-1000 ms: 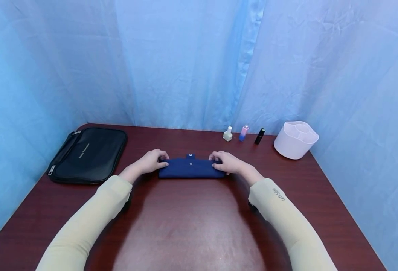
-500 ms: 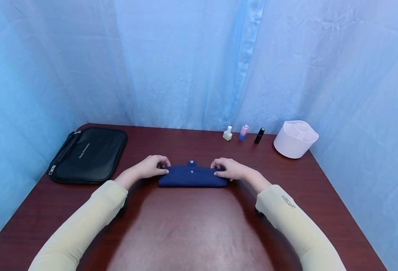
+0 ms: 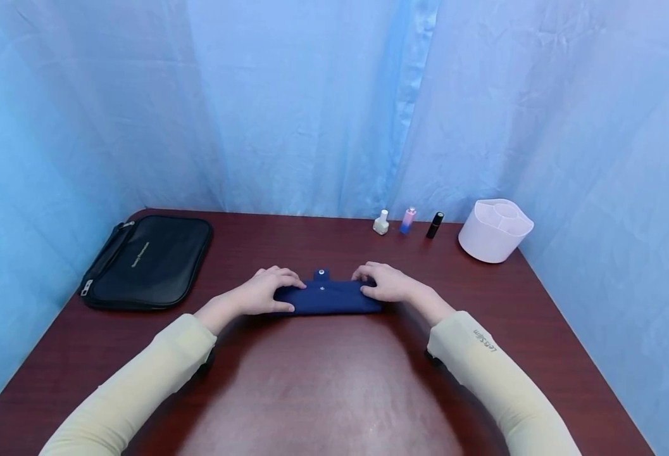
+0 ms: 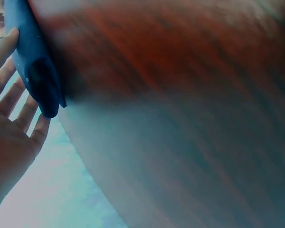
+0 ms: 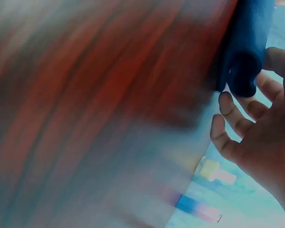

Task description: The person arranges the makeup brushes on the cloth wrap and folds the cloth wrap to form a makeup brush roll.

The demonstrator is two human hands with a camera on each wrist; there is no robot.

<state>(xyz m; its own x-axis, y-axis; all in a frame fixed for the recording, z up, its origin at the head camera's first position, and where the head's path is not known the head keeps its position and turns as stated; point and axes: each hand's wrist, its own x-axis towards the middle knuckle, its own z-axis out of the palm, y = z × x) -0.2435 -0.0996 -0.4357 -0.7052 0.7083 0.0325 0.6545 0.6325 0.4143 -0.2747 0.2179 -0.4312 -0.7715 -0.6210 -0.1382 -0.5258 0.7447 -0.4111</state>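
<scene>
A folded navy fabric pouch lies flat and crosswise on the table in the head view. A snap tab sticks out from its far edge, and a second metal snap sits on its upper face. My left hand rests over the pouch's left end, fingers mostly straight on top and thumb at the front edge. At the other end, my right hand holds the pouch with its thumb on top and its fingers bent behind the far edge. In the right wrist view, the pouch's end shows an open fold beside those fingers.
A black zippered case lies at the table's left. Along the back stand a pale nail polish bottle, a pink-and-blue bottle and a black tube. A white divided holder stands back right, before blue curtains.
Both hands and the pouch came nearer to me between the first two frames. Since then my left hand has slid inward over the pouch, with its fingers spreading; the right hand stays at its end.
</scene>
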